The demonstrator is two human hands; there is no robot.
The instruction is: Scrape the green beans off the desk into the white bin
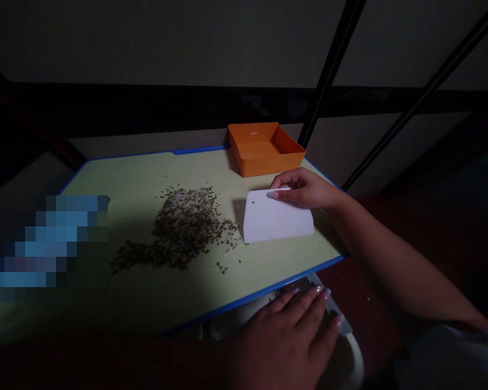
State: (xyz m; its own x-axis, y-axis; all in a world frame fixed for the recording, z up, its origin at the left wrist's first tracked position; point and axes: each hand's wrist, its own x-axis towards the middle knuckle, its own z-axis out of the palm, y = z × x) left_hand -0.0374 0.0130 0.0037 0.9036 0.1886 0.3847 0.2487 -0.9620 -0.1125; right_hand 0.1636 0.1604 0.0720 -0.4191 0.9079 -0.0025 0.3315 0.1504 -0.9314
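My right hand (pixel 305 188) grips the top edge of a white plastic scraper (pixel 275 219), which stands on its long edge on the pale table (pixel 126 179), just right of a spread of small green and white grains (pixel 183 227). My left hand (pixel 293 336) lies flat with fingers stretched out on a white object (pixel 350 352) at the table's near edge; what that object is stays unclear in the dark.
An empty orange tray (pixel 264 147) sits at the table's far right corner, behind the scraper. The table has a blue rim (pixel 252 297). A blurred bluish patch (pixel 44 244) covers the left side. Dark bars and a wall rise behind.
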